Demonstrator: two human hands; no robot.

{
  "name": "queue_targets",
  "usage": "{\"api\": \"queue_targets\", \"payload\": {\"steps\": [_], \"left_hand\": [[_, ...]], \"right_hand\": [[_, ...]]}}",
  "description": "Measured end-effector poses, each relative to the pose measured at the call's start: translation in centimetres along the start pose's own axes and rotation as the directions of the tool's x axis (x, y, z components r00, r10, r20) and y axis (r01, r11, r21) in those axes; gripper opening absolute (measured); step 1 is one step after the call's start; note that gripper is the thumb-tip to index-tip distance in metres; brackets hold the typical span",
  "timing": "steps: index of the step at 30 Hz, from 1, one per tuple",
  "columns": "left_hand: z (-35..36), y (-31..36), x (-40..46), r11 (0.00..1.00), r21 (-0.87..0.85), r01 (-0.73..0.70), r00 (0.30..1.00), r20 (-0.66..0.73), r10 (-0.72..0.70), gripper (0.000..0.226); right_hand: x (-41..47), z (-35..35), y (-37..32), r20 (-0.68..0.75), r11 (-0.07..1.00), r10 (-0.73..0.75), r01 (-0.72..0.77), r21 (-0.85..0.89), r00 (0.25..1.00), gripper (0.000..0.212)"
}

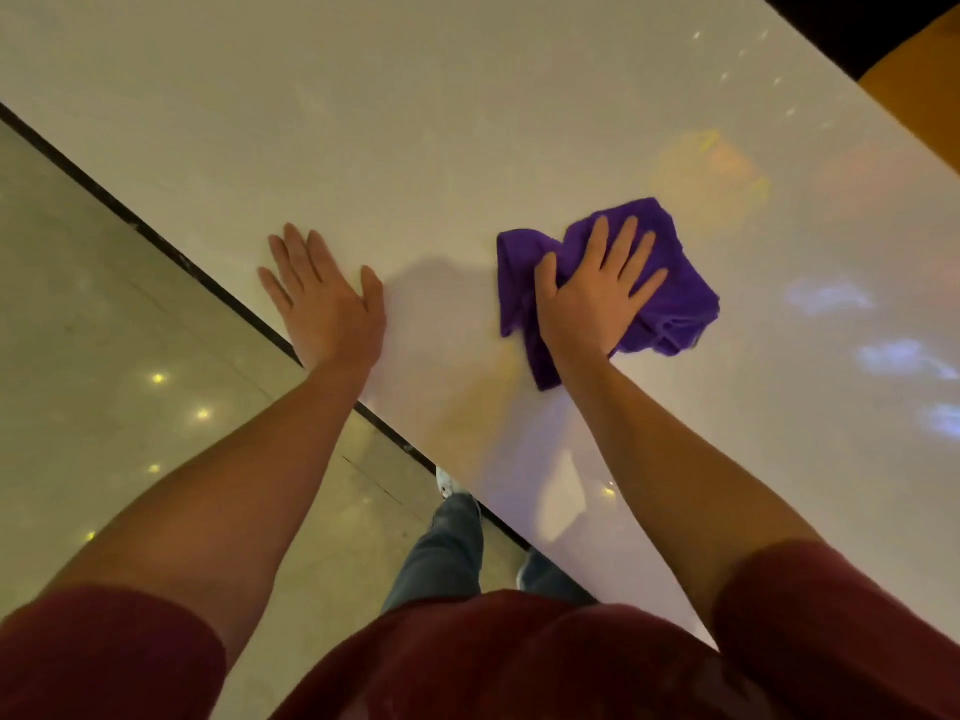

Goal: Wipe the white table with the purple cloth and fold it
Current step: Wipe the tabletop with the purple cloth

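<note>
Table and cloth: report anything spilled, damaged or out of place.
Nothing stands out. The purple cloth lies bunched, not yet folded, under the flat right hand. The left hand rests flat near the white table's edge. No spill or damage shows; the coloured patches look like reflections.

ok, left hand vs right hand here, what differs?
The left hand lies on the bare white table near its dark edge; the right hand presses on the crumpled purple cloth, further in. The left hand's fingers sit closer together; the right hand's are spread wider. Both are flat, palm down, with straight fingers.
</note>
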State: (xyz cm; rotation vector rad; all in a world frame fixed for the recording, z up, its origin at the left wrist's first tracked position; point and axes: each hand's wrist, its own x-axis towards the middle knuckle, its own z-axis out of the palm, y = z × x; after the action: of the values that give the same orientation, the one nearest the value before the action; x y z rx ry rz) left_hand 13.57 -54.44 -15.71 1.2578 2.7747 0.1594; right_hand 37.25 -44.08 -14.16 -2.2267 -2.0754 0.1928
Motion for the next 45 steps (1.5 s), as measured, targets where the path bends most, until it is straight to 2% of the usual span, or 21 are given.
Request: {"api": "queue_targets", "payload": {"steps": [5, 8, 13, 16, 18, 21, 24, 27, 29, 32, 35, 37, 40, 42, 45], "left_hand": [[-0.1, 0.2, 0.4, 1.0, 0.017, 0.022, 1.0, 0.019, -0.022, 0.075], [-0.1, 0.0, 0.4, 1.0, 0.016, 0.001, 1.0, 0.012, -0.001, 0.074], [-0.9, 0.2, 0.2, 1.0, -0.026, 0.01, 1.0, 0.013, -0.009, 0.073], [-1.3, 0.3, -0.3, 0.994, -0.105, -0.008, 0.997, -0.079, -0.001, 0.07], [-1.3, 0.3, -0.5, 0.993, -0.115, 0.004, 0.992, -0.125, -0.019, 0.073], [-1.4, 0.4, -0.4, 0.995, -0.098, 0.03, 0.995, -0.091, -0.039, 0.085], [-1.1, 0.3, -0.4, 0.999, -0.043, -0.008, 0.998, -0.07, 0.005, 0.089], [-0.7, 0.2, -1.1, 0.997, -0.02, -0.072, 0.995, -0.074, 0.07, 0.083], [-0.5, 0.6, -2.6, 0.992, -0.025, -0.122, 0.989, -0.082, 0.12, 0.076], [0.2, 2.9, -8.6, 0.978, -0.042, -0.204, 0.973, -0.122, 0.198, 0.066], [1.0, 5.4, -14.7, 0.965, -0.125, -0.229, 0.971, -0.103, 0.217, 0.065], [0.8, 6.0, -15.5, 0.959, -0.247, -0.137, 0.987, -0.119, 0.111, 0.065], [-0.1, 7.1, -14.9, 0.923, -0.382, 0.049, 0.992, -0.088, -0.089, 0.067], [-0.2, 8.2, -15.9, 0.939, -0.337, 0.061, 0.992, -0.08, -0.093, 0.067], [0.5, 11.1, -20.2, 0.971, -0.226, -0.076, 0.994, -0.09, 0.057, 0.062]], "right_hand": [[6.3, 0.8, -6.6, 0.038, 0.998, -0.053, 0.054, -0.017, 0.998, 0.078], [8.5, 1.5, -10.9, 0.059, 0.986, -0.165, 0.167, -0.025, 0.984, 0.078], [5.4, 2.0, -14.4, 0.088, 0.931, -0.362, 0.365, -0.018, 0.928, 0.074], [0.4, 1.6, -12.2, 0.006, 0.886, -0.463, 0.463, 0.025, 0.886, 0.067], [-2.9, 1.4, -9.5, 0.033, 0.861, -0.508, 0.508, 0.023, 0.861, 0.067], [-8.0, 0.9, -3.8, 0.074, 0.835, -0.55, 0.55, 0.023, 0.832, 0.069], [-11.5, 0.2, 3.3, 0.085, 0.818, -0.574, 0.575, 0.01, 0.814, 0.069], [-11.3, -0.5, 7.8, 0.111, 0.843, -0.532, 0.538, -0.023, 0.839, 0.07], [-9.1, -0.8, 8.5, 0.094, 0.883, -0.465, 0.468, -0.017, 0.88, 0.069], [-5.1, -0.9, 6.2, 0.041, 0.952, -0.306, 0.306, -0.011, 0.951, 0.071], [-2.9, -0.8, 3.2, 0.104, 0.975, -0.221, 0.224, -0.014, 0.97, 0.08], [-4.1, -0.8, 3.3, 0.109, 0.947, -0.317, 0.32, -0.011, 0.942, 0.078], [-8.6, -1.3, 7.0, 0.057, 0.859, -0.512, 0.511, 0.029, 0.857, 0.072], [-11.5, -1.8, 10.8, 0.084, 0.803, -0.596, 0.593, 0.051, 0.799, 0.072], [-13.7, -2.2, 17.7, 0.124, 0.737, -0.675, 0.674, 0.059, 0.727, 0.072]]}}
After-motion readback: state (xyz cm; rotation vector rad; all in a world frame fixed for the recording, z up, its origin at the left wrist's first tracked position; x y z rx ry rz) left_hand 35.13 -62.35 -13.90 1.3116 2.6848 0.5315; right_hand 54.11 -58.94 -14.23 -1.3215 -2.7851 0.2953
